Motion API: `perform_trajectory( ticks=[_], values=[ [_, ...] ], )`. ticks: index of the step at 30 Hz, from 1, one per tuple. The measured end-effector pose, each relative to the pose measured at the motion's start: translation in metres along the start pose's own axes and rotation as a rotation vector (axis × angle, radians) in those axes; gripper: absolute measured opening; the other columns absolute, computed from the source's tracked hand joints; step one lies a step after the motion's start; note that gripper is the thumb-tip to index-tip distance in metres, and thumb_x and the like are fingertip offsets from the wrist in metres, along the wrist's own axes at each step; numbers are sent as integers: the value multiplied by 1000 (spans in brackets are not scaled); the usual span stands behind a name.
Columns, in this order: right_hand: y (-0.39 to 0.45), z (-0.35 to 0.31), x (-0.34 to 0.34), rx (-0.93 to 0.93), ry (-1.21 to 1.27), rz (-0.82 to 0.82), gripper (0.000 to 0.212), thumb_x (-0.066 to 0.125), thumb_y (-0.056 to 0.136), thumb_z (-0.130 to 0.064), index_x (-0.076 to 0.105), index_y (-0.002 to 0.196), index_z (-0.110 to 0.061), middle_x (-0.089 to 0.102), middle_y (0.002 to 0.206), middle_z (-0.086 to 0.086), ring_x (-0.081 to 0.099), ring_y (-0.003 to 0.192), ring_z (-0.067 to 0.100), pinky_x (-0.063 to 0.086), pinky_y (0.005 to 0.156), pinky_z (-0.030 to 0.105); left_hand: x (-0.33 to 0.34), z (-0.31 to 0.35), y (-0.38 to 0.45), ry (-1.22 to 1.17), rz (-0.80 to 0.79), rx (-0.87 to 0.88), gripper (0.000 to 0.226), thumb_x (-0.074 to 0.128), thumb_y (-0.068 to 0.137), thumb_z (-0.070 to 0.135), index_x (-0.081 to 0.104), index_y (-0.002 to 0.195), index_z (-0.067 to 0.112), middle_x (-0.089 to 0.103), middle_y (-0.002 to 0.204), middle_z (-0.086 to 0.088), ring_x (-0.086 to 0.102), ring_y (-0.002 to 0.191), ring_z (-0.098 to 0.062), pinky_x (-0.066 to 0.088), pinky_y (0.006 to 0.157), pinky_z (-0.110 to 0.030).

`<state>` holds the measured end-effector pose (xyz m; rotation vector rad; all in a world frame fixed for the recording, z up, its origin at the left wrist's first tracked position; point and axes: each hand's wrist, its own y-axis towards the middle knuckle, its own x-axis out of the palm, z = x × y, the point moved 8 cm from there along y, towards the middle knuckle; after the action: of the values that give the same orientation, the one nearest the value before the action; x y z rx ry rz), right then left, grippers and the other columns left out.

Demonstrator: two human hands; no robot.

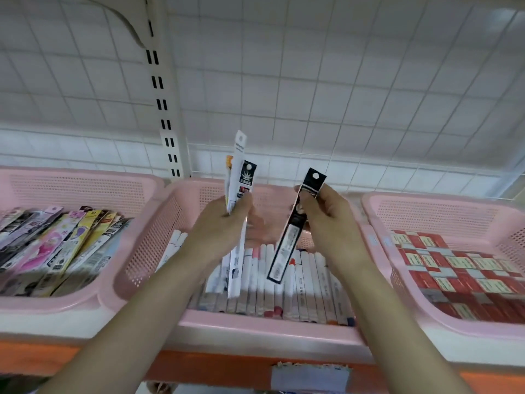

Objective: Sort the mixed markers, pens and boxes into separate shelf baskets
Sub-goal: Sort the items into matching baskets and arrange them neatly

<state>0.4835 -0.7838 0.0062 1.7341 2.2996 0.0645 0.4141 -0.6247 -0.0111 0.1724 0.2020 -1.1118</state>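
Both hands are raised over the middle basket (196, 194), well apart from each other. Left hand (224, 220) is clamping a small fan of flat pen packs (238, 211), fingers closed round their middle; I'm counting three: one long white, one black-topped, and an orange-edged one behind, though the overlap is making the count uncertain. Packs are standing near upright, tops pointing to 12 o'clock. Right hand (324, 214) is pinching one black pen pack (295, 226) near its hang-hole end, thumb and fingers closed on it, with the pack tilting down toward 7 o'clock.

Three pink baskets are sitting side by side on the shelf. Left basket (85, 183), at 9 o'clock, is holding a leaning stack of colourful pen packs (56, 245). Middle basket is holding white markers (284, 285) in a tight row; too many and too blurred to count. Right basket (443, 211), at 3 o'clock, is holding red-and-white small boxes (454, 268), packed flat and uncountable.
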Motion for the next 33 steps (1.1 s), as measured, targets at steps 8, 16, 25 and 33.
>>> perform_trajectory(
  ticks=[8,16,25,33],
  values=[
    [-5,-30,36,-221,-156,-110,13,45,98,-26,43,110,-28,46,49,-14,40,41,2,30,41,11,-45,12,17,-416,110,-110,23,36,97,35,42,81,20,40,42,7,31,31,-9,25,34,-16],
    [-6,-54,118,-233,-262,-184,23,40,99,-22,56,95,-5,52,72,1,45,58,8,40,54,25,-127,18,12,-155,65,131,20,51,96,19,66,93,6,71,81,-15,69,79,-30,58,75,-38],
    [-9,-98,252,-317,-201,-168,38,58,91,-23,37,59,-25,36,41,-16,33,42,3,23,43,15,-231,-15,15,8,-169,141,18,71,81,14,69,97,22,73,94,0,69,85,-10,55,79,-26],
    [8,-100,316,-227,-535,-177,38,56,91,-20,35,60,-17,37,50,-7,37,37,0,29,39,12,-331,-62,42,28,-70,22,11,48,96,24,54,91,17,59,58,2,52,41,-6,39,38,-18]
  ],
)
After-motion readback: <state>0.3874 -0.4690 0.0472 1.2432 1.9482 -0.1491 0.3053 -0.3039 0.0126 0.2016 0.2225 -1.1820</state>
